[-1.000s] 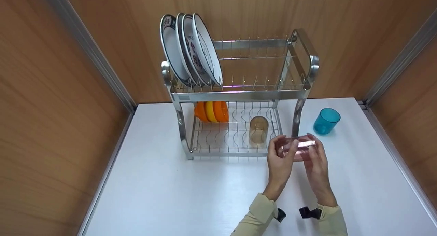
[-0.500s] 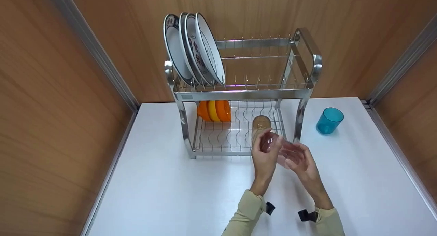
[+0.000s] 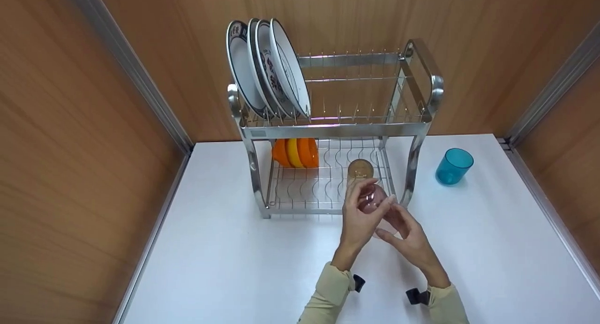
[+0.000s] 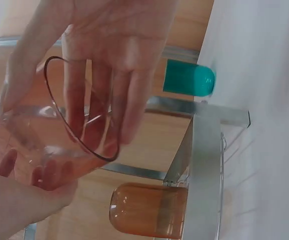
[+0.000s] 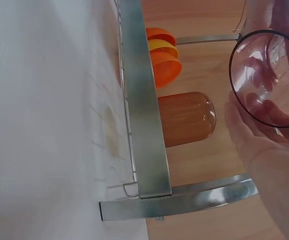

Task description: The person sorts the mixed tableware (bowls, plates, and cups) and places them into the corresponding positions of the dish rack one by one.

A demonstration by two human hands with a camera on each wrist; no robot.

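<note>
A clear pink drinking glass (image 3: 372, 198) is held in the air by both hands, in front of the rack's lower right part. My left hand (image 3: 357, 221) grips its base end, thumb and fingers curled round it. Around the rim end, my right hand (image 3: 412, 243) holds it between thumb and fingers. The glass lies tilted, base up to the left, rim down to the right. Its dark-edged rim shows in the right wrist view, where the right hand (image 5: 274, 155) cups the glass from below. Behind it, an amber glass (image 3: 360, 168) stands upside down on the lower rack.
The two-tier metal dish rack (image 3: 335, 131) stands against the wooden back wall. White patterned plates (image 3: 289, 71) lean upright at its upper left. Orange and yellow bowls (image 3: 295, 153) sit on the lower tier's left. A teal glass (image 3: 454, 166) stands on the white table (image 3: 225, 263), right of the rack.
Both hands have moved left with the pink glass, from beside the rack's right leg to before the amber glass. The glass has turned from about level to tilted, base end raised.
</note>
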